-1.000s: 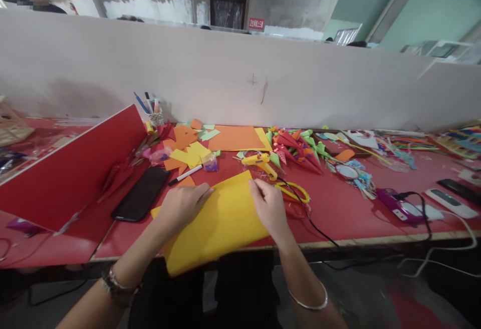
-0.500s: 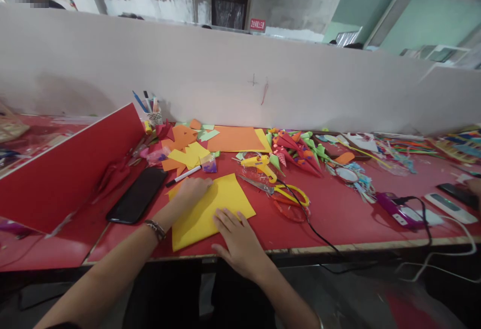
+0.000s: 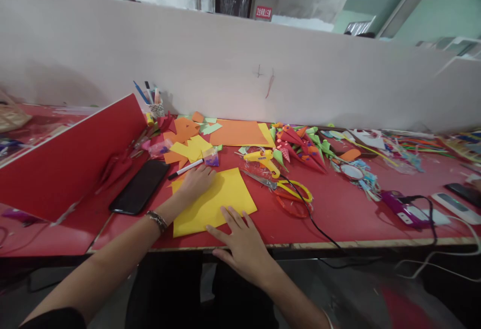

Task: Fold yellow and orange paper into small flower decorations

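Observation:
A folded yellow paper sheet [image 3: 220,200] lies flat on the red table [image 3: 338,214] near its front edge. My left hand [image 3: 195,181] rests on the sheet's far left corner, fingers stretched out and pressing down. My right hand [image 3: 240,241] lies flat with spread fingers on the sheet's near edge, partly over the table's front edge. Neither hand holds anything. Yellow-handled scissors [image 3: 285,188] lie just right of the sheet. A yellow glue gun [image 3: 261,158] sits behind them.
A black phone [image 3: 140,187] lies left of the sheet, a black marker [image 3: 185,169] behind it. A red board [image 3: 63,161] leans at the left. Paper scraps [image 3: 188,141], an orange sheet [image 3: 236,132] and paper cones [image 3: 300,146] crowd the back. A black cord [image 3: 319,231] runs off the front edge.
The yellow sheet was folded in half, from hanging over the front edge to lying flat. My right hand went from its far corner to the near edge; my left slid to the far left corner.

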A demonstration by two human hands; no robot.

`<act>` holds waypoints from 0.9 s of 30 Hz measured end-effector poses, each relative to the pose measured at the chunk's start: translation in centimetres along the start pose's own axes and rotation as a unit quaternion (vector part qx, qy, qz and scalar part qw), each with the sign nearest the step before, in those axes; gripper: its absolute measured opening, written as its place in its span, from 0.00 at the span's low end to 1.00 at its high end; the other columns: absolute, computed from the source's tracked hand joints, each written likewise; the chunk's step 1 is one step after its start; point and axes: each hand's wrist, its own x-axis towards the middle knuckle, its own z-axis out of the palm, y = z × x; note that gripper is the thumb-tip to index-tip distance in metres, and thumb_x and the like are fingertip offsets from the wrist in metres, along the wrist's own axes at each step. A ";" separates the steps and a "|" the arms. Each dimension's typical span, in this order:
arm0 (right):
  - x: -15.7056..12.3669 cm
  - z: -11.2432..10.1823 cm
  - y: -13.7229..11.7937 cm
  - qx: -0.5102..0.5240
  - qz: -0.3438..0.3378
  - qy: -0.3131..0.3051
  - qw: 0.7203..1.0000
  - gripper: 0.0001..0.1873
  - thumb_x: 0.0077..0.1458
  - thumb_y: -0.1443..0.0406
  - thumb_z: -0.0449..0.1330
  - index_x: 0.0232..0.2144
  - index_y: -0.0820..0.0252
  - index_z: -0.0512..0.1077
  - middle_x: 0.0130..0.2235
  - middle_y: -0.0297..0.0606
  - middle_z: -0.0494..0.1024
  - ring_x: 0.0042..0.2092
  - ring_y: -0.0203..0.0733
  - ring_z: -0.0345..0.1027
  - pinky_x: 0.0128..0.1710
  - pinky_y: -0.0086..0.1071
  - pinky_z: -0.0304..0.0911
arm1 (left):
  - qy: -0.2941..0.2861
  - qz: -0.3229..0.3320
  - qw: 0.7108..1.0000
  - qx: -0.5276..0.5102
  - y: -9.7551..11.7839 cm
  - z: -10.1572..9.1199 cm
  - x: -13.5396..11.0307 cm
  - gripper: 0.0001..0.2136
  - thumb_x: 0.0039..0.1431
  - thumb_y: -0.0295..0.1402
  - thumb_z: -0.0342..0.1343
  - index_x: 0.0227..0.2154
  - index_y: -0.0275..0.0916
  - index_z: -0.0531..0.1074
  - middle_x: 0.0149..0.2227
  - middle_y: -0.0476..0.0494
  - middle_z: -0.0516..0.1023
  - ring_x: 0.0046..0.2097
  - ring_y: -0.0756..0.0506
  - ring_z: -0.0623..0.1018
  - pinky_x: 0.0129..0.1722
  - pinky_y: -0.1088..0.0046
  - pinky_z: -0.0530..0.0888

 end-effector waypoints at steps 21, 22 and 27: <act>0.7 -0.4 -0.7 -0.060 -0.028 0.002 0.998 0.28 0.50 0.49 0.52 0.54 0.45 0.57 0.58 0.48 0.53 0.59 0.55 0.44 0.53 0.52 0.45 | -0.115 0.124 0.972 -0.165 -3.0 -1.3 -11.5 0.28 0.55 0.48 0.46 0.58 0.51 0.48 0.59 0.44 0.53 0.57 0.40 0.56 0.54 0.60 0.56; 0.9 -0.3 -1.0 -0.067 -0.042 0.009 0.997 0.29 0.50 0.49 0.53 0.53 0.45 0.57 0.57 0.48 0.56 0.58 0.55 0.46 0.53 0.51 0.45 | -0.114 0.122 0.973 -0.162 -3.0 -1.3 -11.6 0.28 0.55 0.48 0.46 0.58 0.52 0.48 0.59 0.44 0.53 0.57 0.40 0.56 0.53 0.60 0.56; 2.1 0.5 -2.7 -0.072 -0.134 0.020 0.988 0.28 0.50 0.50 0.53 0.53 0.47 0.59 0.51 0.45 0.62 0.50 0.49 0.56 0.48 0.42 0.54 | -0.107 0.122 0.973 -0.162 -3.0 -1.1 -11.6 0.28 0.55 0.49 0.45 0.58 0.51 0.48 0.59 0.44 0.54 0.56 0.40 0.57 0.53 0.60 0.56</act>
